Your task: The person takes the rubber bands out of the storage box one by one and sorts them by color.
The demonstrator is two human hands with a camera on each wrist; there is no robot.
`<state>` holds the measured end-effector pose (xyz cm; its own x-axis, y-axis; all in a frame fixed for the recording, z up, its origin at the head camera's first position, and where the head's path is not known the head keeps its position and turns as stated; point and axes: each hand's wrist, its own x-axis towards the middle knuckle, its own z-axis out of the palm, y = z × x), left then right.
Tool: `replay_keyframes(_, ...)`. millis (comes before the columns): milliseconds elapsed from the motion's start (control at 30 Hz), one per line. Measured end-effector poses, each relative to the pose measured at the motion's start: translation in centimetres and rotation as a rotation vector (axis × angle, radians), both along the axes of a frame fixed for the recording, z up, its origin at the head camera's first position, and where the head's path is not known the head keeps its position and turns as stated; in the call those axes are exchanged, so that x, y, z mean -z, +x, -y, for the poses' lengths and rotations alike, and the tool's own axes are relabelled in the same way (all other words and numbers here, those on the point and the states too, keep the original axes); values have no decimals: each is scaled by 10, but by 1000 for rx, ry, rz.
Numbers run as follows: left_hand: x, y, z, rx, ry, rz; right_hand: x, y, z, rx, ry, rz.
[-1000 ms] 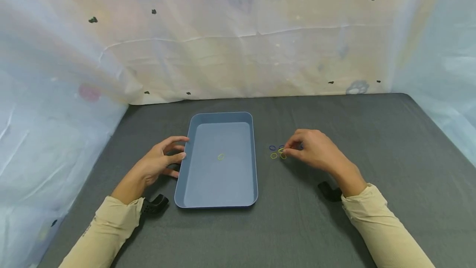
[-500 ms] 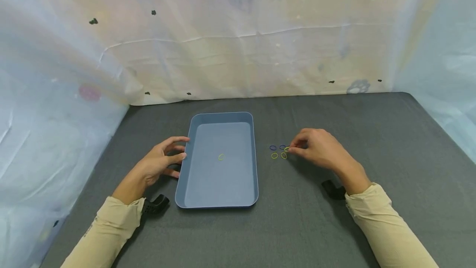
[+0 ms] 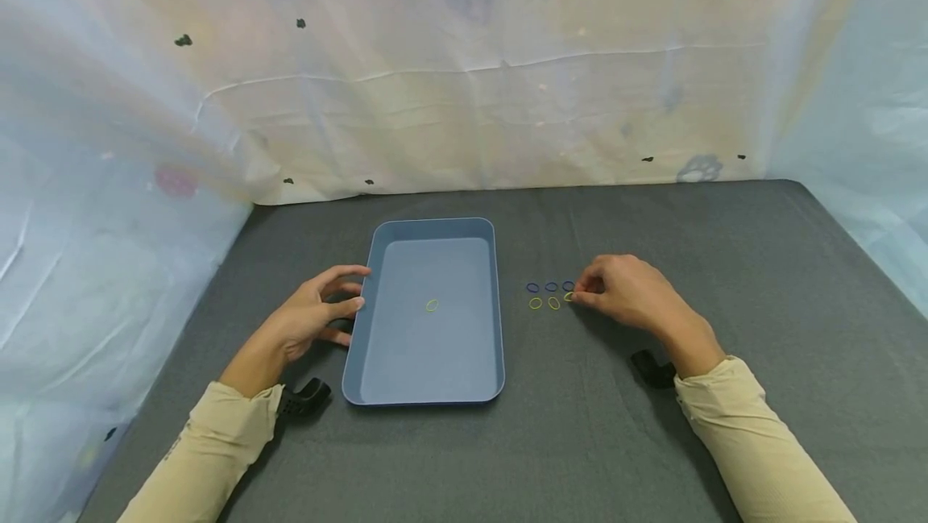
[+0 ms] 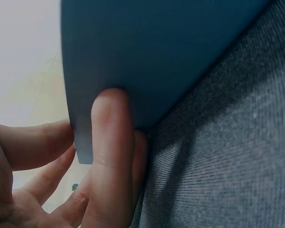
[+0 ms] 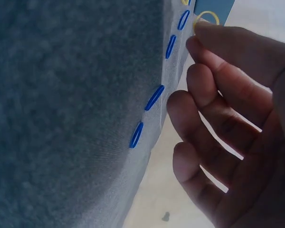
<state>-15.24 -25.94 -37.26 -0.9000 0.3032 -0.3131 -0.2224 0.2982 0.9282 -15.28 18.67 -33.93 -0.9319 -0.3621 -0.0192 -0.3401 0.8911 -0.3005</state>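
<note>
Beside the tray: both hands worked on a grey cloth-covered bench [image 3: 652, 442], with the blue tray [image 3: 377, 265] as the landmark.

Left hand: the left hand [image 3: 308, 321] rested against the tray's left wall, thumb pressing the rim and fingers loosely spread, gripping nothing; the wrist view showed a fingertip flat on the blue wall [image 4: 147, 57].

Right hand: the right hand [image 3: 627, 293] sat right of the tray, fingertips drawn narrow onto a yellow band [image 3: 569, 296]. Whether the band was truly pinched or only touched, I cannot tell; the wrist view showed it at the tip of the topmost finger [image 5: 206, 19].

Bands on the cloth: right of the tray lay a row of blue bands [image 3: 551, 287] and, nearer the person, a row of yellow bands [image 3: 544, 303], close together but apart.

Band in the tray: one yellow band [image 3: 432, 305] lay alone on the tray floor, near its middle.

Risk, slipping: the band is thin and lies flat on cloth, so a shallow pinch would likely miss it or let it spring away.

Risk, neighbours: the rows sit so close to the fingertips that a sweep could drag a second band along or scatter the rows.

Risk, tray: a harder push from the thumb could slide the tray rightward.
</note>
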Motion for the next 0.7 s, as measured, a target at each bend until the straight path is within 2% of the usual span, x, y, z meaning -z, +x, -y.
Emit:
replay_keyframes(267, 0, 0, -1, -5, 0, -1, 1, -2, -2, 17, 4, 8)
replay_keyframes(700, 0, 0, 0, -8, -2, 2, 2, -3, 0, 30, 23, 76)
